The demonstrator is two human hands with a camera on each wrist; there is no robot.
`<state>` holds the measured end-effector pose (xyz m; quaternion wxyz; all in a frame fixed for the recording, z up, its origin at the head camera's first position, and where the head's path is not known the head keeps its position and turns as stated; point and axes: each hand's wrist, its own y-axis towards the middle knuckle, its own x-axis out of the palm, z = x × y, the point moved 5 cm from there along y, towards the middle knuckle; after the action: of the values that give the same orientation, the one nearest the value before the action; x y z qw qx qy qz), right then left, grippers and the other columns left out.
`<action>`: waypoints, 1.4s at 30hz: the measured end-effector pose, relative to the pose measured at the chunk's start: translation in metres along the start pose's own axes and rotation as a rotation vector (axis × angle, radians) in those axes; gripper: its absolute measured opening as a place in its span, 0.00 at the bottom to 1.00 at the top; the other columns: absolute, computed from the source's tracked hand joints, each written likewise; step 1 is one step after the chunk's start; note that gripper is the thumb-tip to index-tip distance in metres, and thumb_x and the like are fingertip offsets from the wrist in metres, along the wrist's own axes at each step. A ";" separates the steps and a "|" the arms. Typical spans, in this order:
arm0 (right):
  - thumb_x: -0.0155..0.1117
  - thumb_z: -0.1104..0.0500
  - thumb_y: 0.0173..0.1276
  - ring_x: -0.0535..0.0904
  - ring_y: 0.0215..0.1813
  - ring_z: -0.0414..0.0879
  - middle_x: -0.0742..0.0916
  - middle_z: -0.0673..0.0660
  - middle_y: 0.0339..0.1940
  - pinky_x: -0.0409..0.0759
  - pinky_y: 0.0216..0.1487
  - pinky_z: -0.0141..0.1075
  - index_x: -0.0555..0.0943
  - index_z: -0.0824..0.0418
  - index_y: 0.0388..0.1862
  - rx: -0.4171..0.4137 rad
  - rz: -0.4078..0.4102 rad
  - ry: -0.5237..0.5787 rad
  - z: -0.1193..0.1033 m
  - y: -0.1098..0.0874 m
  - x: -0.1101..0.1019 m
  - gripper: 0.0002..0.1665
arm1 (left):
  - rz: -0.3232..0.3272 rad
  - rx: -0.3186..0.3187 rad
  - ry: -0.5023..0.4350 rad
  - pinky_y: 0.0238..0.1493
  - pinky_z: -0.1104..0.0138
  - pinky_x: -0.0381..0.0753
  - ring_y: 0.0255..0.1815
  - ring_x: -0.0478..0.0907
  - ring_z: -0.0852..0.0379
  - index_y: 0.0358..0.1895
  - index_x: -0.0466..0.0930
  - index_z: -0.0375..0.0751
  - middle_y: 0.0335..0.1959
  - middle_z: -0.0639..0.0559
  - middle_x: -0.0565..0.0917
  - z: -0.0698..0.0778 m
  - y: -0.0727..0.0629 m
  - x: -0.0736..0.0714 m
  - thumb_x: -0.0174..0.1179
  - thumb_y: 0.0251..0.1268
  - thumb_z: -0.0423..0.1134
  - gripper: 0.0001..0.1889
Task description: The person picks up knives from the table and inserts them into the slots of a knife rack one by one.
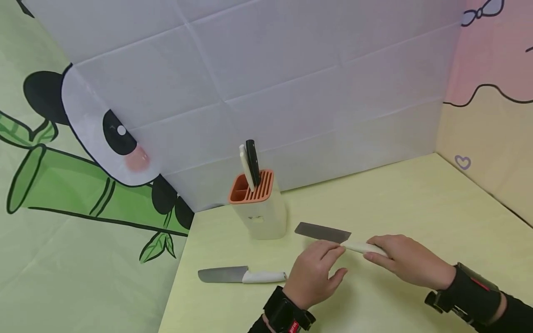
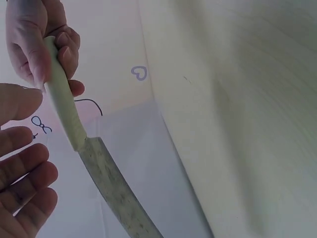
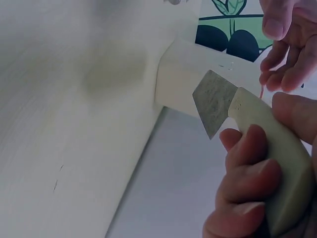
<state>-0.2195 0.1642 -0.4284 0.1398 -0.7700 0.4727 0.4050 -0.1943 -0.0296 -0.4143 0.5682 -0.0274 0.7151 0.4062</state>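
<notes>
My right hand [image 1: 410,259] grips the pale handle of a kitchen knife [image 1: 322,231], held above the table with its broad blade pointing left. In the right wrist view the fingers curl around that handle [image 3: 277,148], and the blade appears foreshortened. Close to where handle meets blade is my left hand [image 1: 314,273]. The left wrist view shows the left hand [image 2: 22,168] apart from the knife, its fingers loosely bent around nothing. A second knife [image 1: 225,274] with a white handle lies on the table, left of the left hand.
A cream knife block [image 1: 266,222] with an orange slotted top stands behind the hands. A black-handled knife [image 1: 252,162] and a white-handled one [image 1: 245,164] stick up from it. The pale table [image 1: 387,199] meets a printed cloth backdrop [image 1: 333,111] at the back.
</notes>
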 end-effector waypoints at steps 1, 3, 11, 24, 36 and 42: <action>0.56 0.40 0.73 0.76 0.35 0.35 0.81 0.39 0.36 0.74 0.35 0.33 0.81 0.53 0.49 -0.002 -0.010 -0.003 -0.004 0.000 0.002 0.21 | -0.010 0.016 0.003 0.57 0.73 0.73 0.49 0.78 0.60 0.51 0.83 0.42 0.47 0.54 0.82 0.002 0.001 0.000 0.72 0.54 0.44 0.21; 0.55 0.39 0.73 0.78 0.39 0.35 0.83 0.40 0.40 0.77 0.38 0.35 0.82 0.53 0.50 -0.009 -0.027 0.007 -0.011 -0.001 0.005 0.22 | -0.033 0.031 -0.012 0.59 0.73 0.71 0.50 0.78 0.60 0.51 0.84 0.43 0.47 0.55 0.82 0.005 0.003 0.001 0.71 0.55 0.43 0.20; 0.54 0.41 0.74 0.76 0.37 0.32 0.83 0.38 0.40 0.75 0.35 0.32 0.82 0.50 0.48 -0.055 -0.054 0.078 -0.030 -0.005 0.017 0.18 | -0.060 0.073 0.008 0.61 0.75 0.67 0.47 0.78 0.62 0.46 0.87 0.46 0.42 0.58 0.85 0.012 -0.001 0.000 0.71 0.56 0.40 0.14; 0.53 0.41 0.75 0.81 0.45 0.38 0.84 0.40 0.45 0.79 0.43 0.37 0.82 0.51 0.51 -0.048 -0.039 0.033 -0.053 -0.014 0.023 0.20 | -0.069 0.100 0.017 0.52 0.76 0.72 0.43 0.79 0.63 0.51 0.86 0.46 0.44 0.59 0.87 0.015 -0.008 -0.010 0.64 0.65 0.37 0.12; 0.54 0.42 0.74 0.81 0.51 0.38 0.85 0.39 0.49 0.80 0.47 0.38 0.82 0.47 0.53 -0.009 -0.015 0.119 -0.077 -0.020 0.004 0.18 | 0.007 0.145 0.025 0.48 0.76 0.73 0.38 0.77 0.63 0.56 0.84 0.46 0.37 0.59 0.86 0.018 -0.009 -0.029 0.65 0.66 0.38 0.16; 0.60 0.44 0.72 0.81 0.36 0.37 0.85 0.45 0.45 0.79 0.37 0.35 0.82 0.50 0.51 0.039 0.006 0.228 -0.077 -0.018 -0.006 0.16 | 0.104 0.149 0.024 0.46 0.77 0.74 0.37 0.76 0.62 0.57 0.83 0.46 0.36 0.59 0.86 0.018 -0.006 -0.040 0.68 0.62 0.40 0.19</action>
<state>-0.1681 0.1312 -0.3780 0.0990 -0.8068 0.4956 0.3060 -0.1630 -0.0395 -0.3849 0.5379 0.0474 0.7508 0.3805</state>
